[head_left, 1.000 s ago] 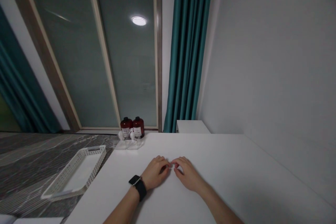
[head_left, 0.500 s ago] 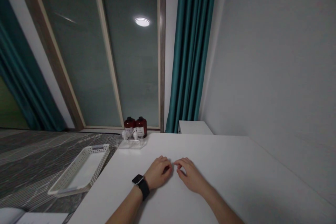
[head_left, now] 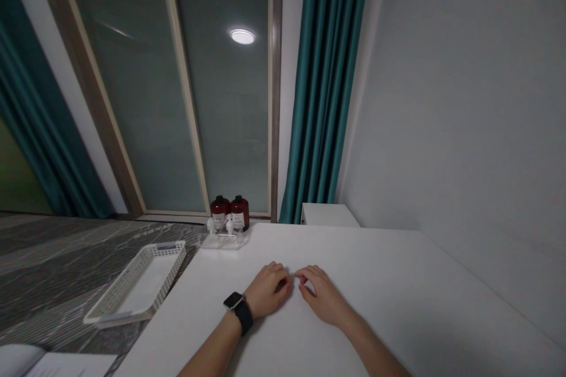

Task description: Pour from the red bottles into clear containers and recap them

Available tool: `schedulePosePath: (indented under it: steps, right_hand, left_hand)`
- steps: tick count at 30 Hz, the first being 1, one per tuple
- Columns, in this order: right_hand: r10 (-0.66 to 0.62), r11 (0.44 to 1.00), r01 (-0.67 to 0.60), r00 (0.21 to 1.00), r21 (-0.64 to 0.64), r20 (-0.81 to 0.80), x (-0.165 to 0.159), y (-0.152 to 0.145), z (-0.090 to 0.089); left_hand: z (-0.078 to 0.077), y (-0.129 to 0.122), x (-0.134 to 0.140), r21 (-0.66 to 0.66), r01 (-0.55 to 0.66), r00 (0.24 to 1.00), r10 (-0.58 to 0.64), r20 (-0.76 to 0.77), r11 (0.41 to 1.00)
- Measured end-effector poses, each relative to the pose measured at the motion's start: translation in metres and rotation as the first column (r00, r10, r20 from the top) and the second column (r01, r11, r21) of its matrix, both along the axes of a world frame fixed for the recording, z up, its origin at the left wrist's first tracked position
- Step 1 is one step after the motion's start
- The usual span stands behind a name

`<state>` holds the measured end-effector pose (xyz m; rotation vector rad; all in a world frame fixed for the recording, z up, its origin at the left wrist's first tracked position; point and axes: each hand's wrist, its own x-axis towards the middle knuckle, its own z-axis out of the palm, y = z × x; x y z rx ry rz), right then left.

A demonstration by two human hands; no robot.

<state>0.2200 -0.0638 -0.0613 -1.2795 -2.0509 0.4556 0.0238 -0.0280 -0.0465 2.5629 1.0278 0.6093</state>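
1. The person's left hand (head_left: 267, 290) rests on the white desk (head_left: 380, 288), knuckles up, its fingers curled inward with the thumb close to the index finger; whether something small is pinched there cannot be told.
2. The right hand (head_left: 325, 296) lies just beside it on the same desk, index finger and thumb bent toward each other with a narrow gap between their tips.
3. The two hands face each other, fingertips near but apart, and the desk top stretches beneath and around them.
4. A black smartwatch (head_left: 234, 300) is strapped around the left wrist.
5. At the desk's far left corner, beyond the left hand, sits a clear tray (head_left: 221, 242); two dark red-brown bottles (head_left: 239, 212) with black caps and pale labels stand upright by its far side, side by side, with small white objects (head_left: 229, 225) in front of them, too small to identify.
6. Left of the desk, a white perforated basket (head_left: 175, 268) lies on a dark grey streaked surface (head_left: 53, 259).
7. An open book (head_left: 73, 364) shows at the lower left edge.
8. Behind the desk hang teal curtains (head_left: 327, 88) beside a frosted sliding door (head_left: 225, 129).
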Motion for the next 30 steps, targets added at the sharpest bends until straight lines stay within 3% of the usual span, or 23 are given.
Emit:
schedulePosePath:
  steps: [6,15,21,26,30]
  right_hand:
    - [-0.006,1.000,0.006,1.000,0.006,-0.001,0.000,-0.001,0.000]
    - [0.019,1.000,-0.019,1.000,-0.005,0.018,0.002,-0.001,-0.004]
    - [0.017,1.000,-0.017,0.998,-0.015,0.066,-0.001,-0.003,0.001]
    - [0.141,0.989,-0.138,0.986,-0.045,0.090,-0.021,-0.010,0.007]
    - [0.267,0.964,-0.260,0.944,-0.058,0.192,-0.042,-0.006,0.015]
  left_hand:
    - [0.006,0.004,-0.009,-0.017,-0.063,0.994,0.065,0.093,0.998]
    - [0.035,0.018,-0.032,0.019,-0.153,0.970,0.147,0.193,0.988]
    - [0.027,0.023,-0.067,0.055,-0.240,0.957,0.227,0.178,0.969]
    - [0.010,0.033,-0.104,0.089,-0.509,0.840,0.470,0.271,0.856]
    - [0.007,0.045,-0.128,0.114,-0.666,0.717,0.591,0.369,0.737]
